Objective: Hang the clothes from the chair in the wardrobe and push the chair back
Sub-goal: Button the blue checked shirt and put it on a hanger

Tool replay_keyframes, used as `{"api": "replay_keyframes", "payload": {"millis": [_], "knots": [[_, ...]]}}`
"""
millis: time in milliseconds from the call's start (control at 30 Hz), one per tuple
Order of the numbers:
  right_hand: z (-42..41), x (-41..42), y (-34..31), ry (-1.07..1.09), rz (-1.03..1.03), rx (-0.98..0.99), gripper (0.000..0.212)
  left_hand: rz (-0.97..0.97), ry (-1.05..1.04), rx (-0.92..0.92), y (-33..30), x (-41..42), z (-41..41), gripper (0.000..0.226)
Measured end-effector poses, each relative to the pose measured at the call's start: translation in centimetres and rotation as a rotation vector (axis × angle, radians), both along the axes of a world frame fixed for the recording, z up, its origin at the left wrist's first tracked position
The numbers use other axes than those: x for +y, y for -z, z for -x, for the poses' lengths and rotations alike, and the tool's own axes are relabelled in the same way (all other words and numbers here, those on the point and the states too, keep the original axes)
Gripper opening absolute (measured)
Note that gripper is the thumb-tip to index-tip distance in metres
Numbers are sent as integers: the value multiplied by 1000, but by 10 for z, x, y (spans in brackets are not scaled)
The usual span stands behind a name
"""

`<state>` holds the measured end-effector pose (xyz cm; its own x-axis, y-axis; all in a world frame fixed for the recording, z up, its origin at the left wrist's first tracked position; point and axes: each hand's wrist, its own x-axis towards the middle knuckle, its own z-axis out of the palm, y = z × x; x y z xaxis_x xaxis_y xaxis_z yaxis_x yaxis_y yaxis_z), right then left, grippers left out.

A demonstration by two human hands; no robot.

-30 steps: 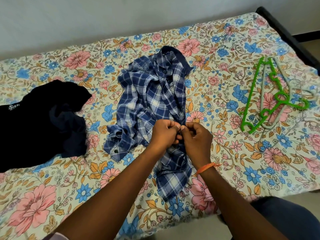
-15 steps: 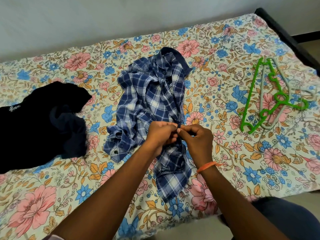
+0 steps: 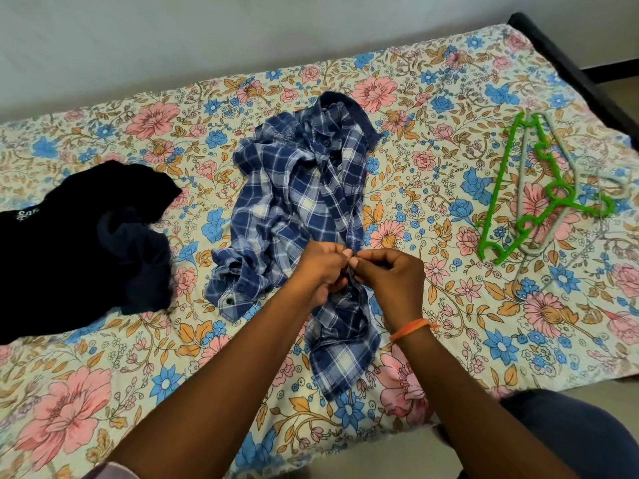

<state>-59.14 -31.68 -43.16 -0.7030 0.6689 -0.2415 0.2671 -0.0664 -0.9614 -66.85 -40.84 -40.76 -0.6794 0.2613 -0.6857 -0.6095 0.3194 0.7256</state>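
A crumpled blue-and-white checked cotton shirt [image 3: 304, 216] is lying in the middle of a bed covered by a floral sheet [image 3: 449, 305], collar toward the wall. Both hands are working at its front edge: the left hand [image 3: 321, 267] and the right hand [image 3: 390, 281] are meeting fingertip to fingertip, each pinching the cloth, probably doing or undoing a button, though the spot is too small to tell which. An orange thread band [image 3: 411, 328] is circling the right wrist.

To the left, well apart from the shirt, a heap of black and dark navy garments [image 3: 79, 243] is waiting. To the right, a bright green plastic hanger [image 3: 539, 198] is lying across a pale grey one [image 3: 567, 174].

The task is looking early: the clothes are sitting on the bed, none is on a hanger yet, and neither wardrobe nor chair is showing in view, so hanging and pushing the chair back are all remaining.
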Motion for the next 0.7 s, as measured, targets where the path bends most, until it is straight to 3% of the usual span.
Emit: {"api": "replay_keyframes", "payload": {"millis": [200, 400, 467, 500, 600, 700], "knots": [[-1, 1, -4, -23, 122, 1, 11, 29, 17, 132, 2, 1, -7, 20], [-1, 10, -7, -33, 466, -48, 3, -48, 36, 69, 2, -5, -8, 17], [-1, 12, -7, -48, 537, -83, 4, -16, 100, 173, 5, -8, -11, 18], [0, 13, -6, -34, 502, -108, 5, 57, 184, 284, 7, -9, -11, 19], [3, 15, -3, 37, 104, -141, 7, 308, 497, 644, 9, -6, -17, 19], [4, 16, -5, 14, -159, -130, 22, 314, 755, 813, 13, -2, -29, 16]]}}
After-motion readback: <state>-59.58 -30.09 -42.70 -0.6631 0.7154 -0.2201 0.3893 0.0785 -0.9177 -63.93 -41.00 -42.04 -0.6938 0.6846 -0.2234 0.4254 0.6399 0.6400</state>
